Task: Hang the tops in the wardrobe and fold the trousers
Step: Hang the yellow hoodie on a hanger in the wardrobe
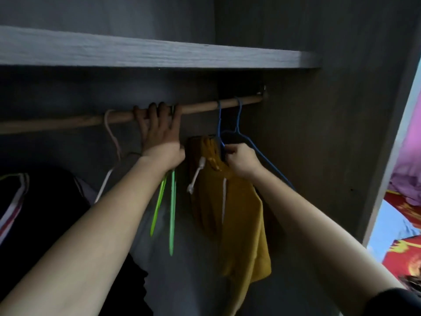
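Forearms lie nearest the camera: the left forearm (91,236) and the right forearm (307,224) enter from the bottom edge and reach up into the wardrobe (319,144). A dark sleeve (391,302) shows in the lower right corner.

Left hand (159,133), centre of the frame: the fingers are curled over the top of the wooden rail (200,109) and grip it. A green hanger (172,213) hangs down from beneath this wrist. Its hook is hidden by the hand, so whether the fingers also hold it cannot be told.

Right hand (241,160), just right of centre and below the rail: the fingers are closed around the neck of a blue hanger (219,119), whose hook sits over the rail. A second blue hook (238,115) sits on the rail just beside it, toward the right.

Mustard-yellow top (241,224): it hangs bunched below the right hand, from the centre to the lower centre of the frame, and touches the hand at its upper edge. A white drawcord (196,176) dangles on its left side.

White hanger (111,135): hooked on the rail left of the left hand, near it but apart. A dark garment with white and red stripes (16,201) fills the lower left.

A grey shelf (159,53) spans the upper frame above the rail. The rail's right end meets the wardrobe's right wall. Beyond that wall, at the right edge, purple fabric (407,160) lies above red patterned fabric (401,254).
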`<state>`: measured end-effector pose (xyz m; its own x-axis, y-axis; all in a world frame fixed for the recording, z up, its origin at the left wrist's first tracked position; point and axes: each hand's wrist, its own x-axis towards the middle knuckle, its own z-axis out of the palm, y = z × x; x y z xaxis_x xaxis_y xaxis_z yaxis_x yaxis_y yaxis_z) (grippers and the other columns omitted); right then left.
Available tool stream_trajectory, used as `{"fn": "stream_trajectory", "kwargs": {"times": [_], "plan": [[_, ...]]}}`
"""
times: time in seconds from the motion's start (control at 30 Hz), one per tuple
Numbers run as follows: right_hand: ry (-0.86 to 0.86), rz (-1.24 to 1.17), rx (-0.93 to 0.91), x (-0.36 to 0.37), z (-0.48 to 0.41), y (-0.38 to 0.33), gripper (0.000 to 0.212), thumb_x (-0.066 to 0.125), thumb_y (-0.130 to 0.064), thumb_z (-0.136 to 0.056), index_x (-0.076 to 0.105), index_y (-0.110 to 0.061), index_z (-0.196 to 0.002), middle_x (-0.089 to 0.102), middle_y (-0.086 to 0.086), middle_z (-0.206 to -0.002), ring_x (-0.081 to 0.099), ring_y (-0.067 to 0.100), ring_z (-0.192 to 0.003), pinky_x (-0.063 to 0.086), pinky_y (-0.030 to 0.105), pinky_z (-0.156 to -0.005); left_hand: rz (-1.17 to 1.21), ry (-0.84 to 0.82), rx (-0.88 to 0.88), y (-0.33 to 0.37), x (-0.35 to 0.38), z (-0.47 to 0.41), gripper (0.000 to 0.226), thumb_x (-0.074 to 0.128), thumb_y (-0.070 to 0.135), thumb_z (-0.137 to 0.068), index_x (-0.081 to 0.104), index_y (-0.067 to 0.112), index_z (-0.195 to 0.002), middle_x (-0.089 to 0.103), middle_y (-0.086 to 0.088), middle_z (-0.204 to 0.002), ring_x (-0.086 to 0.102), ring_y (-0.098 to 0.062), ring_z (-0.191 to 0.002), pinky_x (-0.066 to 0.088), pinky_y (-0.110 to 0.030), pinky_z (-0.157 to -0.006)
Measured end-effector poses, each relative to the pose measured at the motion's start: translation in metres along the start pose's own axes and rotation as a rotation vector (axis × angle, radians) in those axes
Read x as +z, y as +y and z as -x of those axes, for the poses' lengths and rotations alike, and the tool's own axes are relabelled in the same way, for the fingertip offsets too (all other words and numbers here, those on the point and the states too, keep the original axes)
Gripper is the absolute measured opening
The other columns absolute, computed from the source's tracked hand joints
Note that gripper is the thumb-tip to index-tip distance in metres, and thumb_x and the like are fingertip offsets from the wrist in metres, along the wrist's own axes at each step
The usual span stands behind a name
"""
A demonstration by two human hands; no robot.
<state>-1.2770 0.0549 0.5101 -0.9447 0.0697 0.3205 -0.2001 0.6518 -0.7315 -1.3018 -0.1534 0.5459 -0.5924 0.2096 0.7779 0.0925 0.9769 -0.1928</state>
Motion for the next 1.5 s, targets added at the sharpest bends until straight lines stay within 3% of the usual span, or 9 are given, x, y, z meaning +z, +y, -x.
{"fn": "stream_trajectory", "kwargs": {"times": [0.17, 0.3, 0.43, 0.6, 0.7, 0.87, 1.13, 1.3, 1.5], "plan": [[0.065, 0.211, -0.142, 0.007, 0.003, 0.026, 0.063, 0.062, -0.029, -0.094, 0.036, -0.025, -0.152, 0.060, 0.008, -0.123, 0.063, 0.026, -0.103, 0.056, 0.044, -0.089, 0.003, 0.013, 0.006, -0.001, -0.003, 0.000, 0.109, 0.075, 0.041, -0.056, 0.025, 0.018, -0.150, 0.034, -0.024, -0.146, 0.027, -0.044, -0.136, -0.007, -0.064, -0.111], [0.161, 0.326, -0.191, 0.007, 0.017, 0.029, 0.050, 0.047, -0.027, -0.101, 0.040, -0.021, -0.150, 0.051, 0.010, -0.125, 0.057, 0.030, -0.110, 0.050, 0.035, -0.085, 0.046, -0.007, 0.027, -0.004, -0.008, 0.009, 0.108, 0.074, 0.037, -0.063, 0.019, 0.016, -0.153, 0.022, -0.023, -0.155, 0.015, -0.043, -0.144, -0.004, -0.064, -0.114], [0.219, 0.401, -0.216, 0.004, 0.059, 0.042, 0.064, 0.049, -0.040, -0.100, 0.023, -0.023, -0.156, 0.031, 0.010, -0.147, 0.045, 0.027, -0.128, 0.051, 0.037, -0.093, 0.134, 0.003, 0.033, -0.003, -0.016, 0.027, 0.096, 0.070, 0.025, -0.075, 0.018, 0.013, -0.155, 0.011, -0.019, -0.161, 0.005, -0.038, -0.148, -0.002, -0.055, -0.119], [0.202, 0.548, -0.168, 0.003, 0.123, 0.054, 0.084, 0.059, -0.028, -0.093, 0.006, -0.026, -0.158, 0.012, 0.007, -0.161, 0.033, 0.034, -0.139, 0.047, 0.047, -0.095, 0.308, -0.037, -0.021, 0.009, -0.028, 0.062, 0.088, 0.065, 0.014, -0.083, 0.013, 0.016, -0.155, 0.007, -0.017, -0.162, 0.001, -0.036, -0.149, 0.009, -0.053, -0.119], [0.176, 0.602, -0.094, 0.007, 0.161, 0.059, 0.086, 0.063, -0.018, -0.090, 0.010, -0.026, -0.158, 0.013, 0.005, -0.162, 0.034, 0.034, -0.139, 0.050, 0.045, -0.094, 0.417, -0.104, 0.035, 0.023, -0.033, 0.092, 0.101, 0.075, 0.012, -0.077, 0.012, 0.021, -0.155, 0.005, -0.017, -0.161, -0.001, -0.037, -0.148, 0.019, -0.055, -0.116], [0.284, 0.633, 0.033, 0.008, 0.222, 0.073, 0.070, 0.061, -0.026, -0.093, 0.027, -0.023, -0.154, 0.024, 0.009, -0.159, 0.038, 0.035, -0.138, 0.052, 0.048, -0.095, 0.506, -0.147, 0.190, 0.052, -0.040, 0.146, 0.088, 0.061, 0.005, -0.085, 0.011, 0.023, -0.155, -0.004, -0.016, -0.162, -0.009, -0.035, -0.149, 0.016, -0.049, -0.118], [0.383, 0.757, 0.207, -0.023, 0.349, 0.097, 0.068, 0.058, -0.027, -0.093, 0.028, -0.017, -0.153, 0.023, 0.017, -0.159, 0.032, 0.038, -0.141, 0.043, 0.050, -0.104, 0.715, -0.140, 0.342, 0.124, -0.077, 0.225, 0.071, 0.057, 0.028, -0.092, 0.022, 0.017, -0.154, 0.007, -0.019, -0.161, 0.002, -0.035, -0.149, 0.016, -0.054, -0.119], [0.492, 0.824, 0.407, -0.081, 0.484, 0.111, 0.073, 0.064, -0.020, -0.086, 0.033, -0.013, -0.151, 0.024, 0.019, -0.158, 0.028, 0.038, -0.143, 0.035, 0.049, -0.112, 0.960, -0.132, 0.427, 0.216, -0.138, 0.271, 0.065, 0.047, 0.037, -0.091, 0.031, 0.013, -0.150, 0.017, -0.021, -0.159, 0.013, -0.035, -0.147, 0.014, -0.054, -0.117], [0.685, 0.900, 0.798, -0.158, 0.730, 0.102, 0.073, 0.063, -0.019, -0.086, 0.032, -0.011, -0.151, 0.022, 0.021, -0.157, 0.026, 0.039, -0.143, 0.028, 0.047, -0.116, 1.191, -0.249, 0.715, 0.355, -0.275, 0.395, 0.062, 0.045, 0.039, -0.095, 0.030, 0.014, -0.150, 0.015, -0.018, -0.160, 0.012, -0.035, -0.147, 0.014, -0.057, -0.116]]}}
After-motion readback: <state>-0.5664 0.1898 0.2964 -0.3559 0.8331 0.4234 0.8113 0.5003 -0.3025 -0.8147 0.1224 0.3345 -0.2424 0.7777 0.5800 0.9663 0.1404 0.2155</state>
